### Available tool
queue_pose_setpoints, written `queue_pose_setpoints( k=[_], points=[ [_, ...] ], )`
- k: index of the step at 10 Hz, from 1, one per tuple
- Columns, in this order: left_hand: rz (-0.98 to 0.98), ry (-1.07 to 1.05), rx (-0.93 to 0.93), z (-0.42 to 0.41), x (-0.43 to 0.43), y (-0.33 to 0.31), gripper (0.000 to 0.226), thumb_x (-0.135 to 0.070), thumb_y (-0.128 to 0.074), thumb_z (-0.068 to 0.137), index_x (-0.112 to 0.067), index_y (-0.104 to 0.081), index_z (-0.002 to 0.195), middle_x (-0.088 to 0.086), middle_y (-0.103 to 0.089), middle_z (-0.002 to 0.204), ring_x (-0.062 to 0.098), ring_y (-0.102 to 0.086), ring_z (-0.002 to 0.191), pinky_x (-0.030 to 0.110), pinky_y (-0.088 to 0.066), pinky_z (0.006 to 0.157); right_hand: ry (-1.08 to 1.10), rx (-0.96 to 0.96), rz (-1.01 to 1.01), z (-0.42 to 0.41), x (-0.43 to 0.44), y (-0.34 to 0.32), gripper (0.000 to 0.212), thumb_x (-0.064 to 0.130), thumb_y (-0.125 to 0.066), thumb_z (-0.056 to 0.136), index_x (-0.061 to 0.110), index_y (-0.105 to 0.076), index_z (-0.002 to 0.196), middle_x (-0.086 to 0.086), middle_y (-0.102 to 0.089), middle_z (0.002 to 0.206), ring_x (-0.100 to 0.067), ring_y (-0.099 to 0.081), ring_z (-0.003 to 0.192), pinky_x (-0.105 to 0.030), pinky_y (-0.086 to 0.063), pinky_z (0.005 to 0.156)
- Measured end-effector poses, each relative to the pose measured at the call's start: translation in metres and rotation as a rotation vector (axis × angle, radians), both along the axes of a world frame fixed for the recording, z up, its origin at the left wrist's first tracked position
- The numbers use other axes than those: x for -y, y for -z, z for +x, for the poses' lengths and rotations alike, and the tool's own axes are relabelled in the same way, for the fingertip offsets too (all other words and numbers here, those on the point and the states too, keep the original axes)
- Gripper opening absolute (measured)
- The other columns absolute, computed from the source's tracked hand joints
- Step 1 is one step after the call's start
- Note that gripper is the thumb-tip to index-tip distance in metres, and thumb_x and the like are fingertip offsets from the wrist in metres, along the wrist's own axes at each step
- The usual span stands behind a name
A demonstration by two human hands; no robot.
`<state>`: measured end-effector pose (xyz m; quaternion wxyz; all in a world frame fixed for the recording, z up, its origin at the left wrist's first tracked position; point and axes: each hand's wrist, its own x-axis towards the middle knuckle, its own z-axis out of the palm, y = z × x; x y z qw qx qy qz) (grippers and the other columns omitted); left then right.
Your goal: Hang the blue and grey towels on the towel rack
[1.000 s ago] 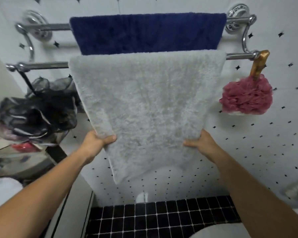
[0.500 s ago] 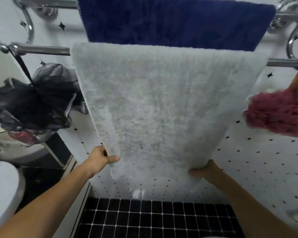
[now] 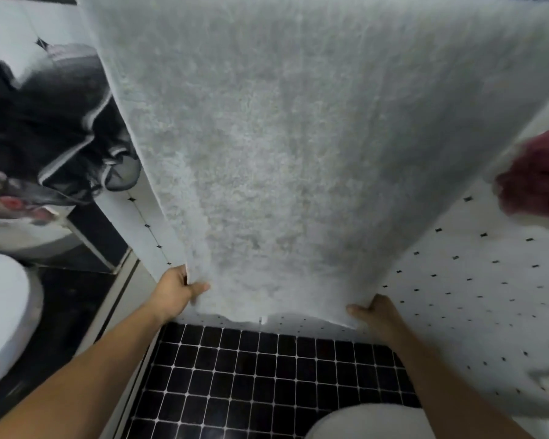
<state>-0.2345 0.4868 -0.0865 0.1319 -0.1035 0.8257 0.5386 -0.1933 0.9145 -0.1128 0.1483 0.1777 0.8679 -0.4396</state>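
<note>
The left hand [image 3: 175, 291] and the right hand [image 3: 373, 313] are each pinching 1 bottom corner of the grey towel [image 3: 286, 147], thumbs in front and fingers hidden behind, probably pulling the cloth taut so that it is hanging flat and even. The towel is filling the upper view as a pale, shaggy sheet narrowing toward the hands, hanging in front of the dotted white wall [image 3: 463, 280], its top edge and any rack lying out of view.
</note>
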Motion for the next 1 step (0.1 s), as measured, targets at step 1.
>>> queue_pose_setpoints(
  k=[1],
  points=[
    [0.027, -0.019, 0.071, 0.022, 0.0071, 0.0077, 0.024, 0.006, -0.066, 0.085, -0.004, -0.06, 0.106, 0.02, -0.068, 0.106, 0.032, -0.067, 0.094, 0.032, -0.055, 0.077, 0.086, 0.092, 0.017, 0.0231, 0.0092, 0.0088, 0.041, 0.013, -0.073, 0.083, 0.002, -0.058, 0.119, -0.016, -0.063, 0.111, -0.032, -0.063, 0.101, -0.04, -0.05, 0.084]
  ],
)
